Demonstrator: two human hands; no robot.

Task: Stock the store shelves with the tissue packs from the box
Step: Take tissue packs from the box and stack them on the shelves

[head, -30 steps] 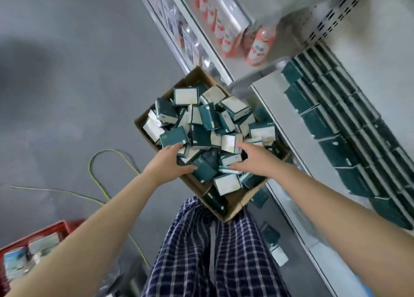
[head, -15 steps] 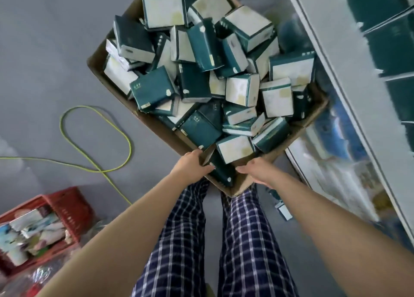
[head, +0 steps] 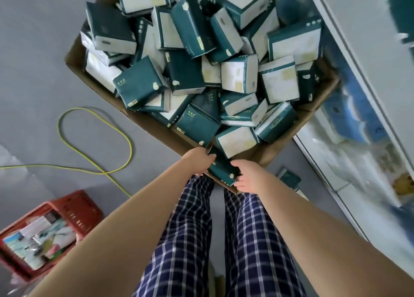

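Both hands are down at the near corner of the box (head: 152,129). One dark green tissue pack (head: 221,170) sits right between them, lying on that corner's edge. The left hand (head: 198,161) has its fingers curled over the pack's left end, and the right hand (head: 248,176) is curled round the right end, thumb on top. So it looks like a two-handed hold on that single pack. Can't really tell whether the left fingers also have the cardboard edge.

The rest of the tissue packs (head: 186,72) are just beyond the hands, a jumbled heap filling the box, green sides and white sides facing every which way. The shelf (head: 349,57) runs along out past the right hand, blurry, with stuff behind a clear front lower down.

Just right of the right hand there's a loose pack (head: 289,179) on the floor. Off to the left of the left hand a yellow cord (head: 128,139) loops across the grey floor. Further left and nearer me is a red basket (head: 76,204) with mixed packets in it. Plaid trousers (head: 253,240) are under the forearms.
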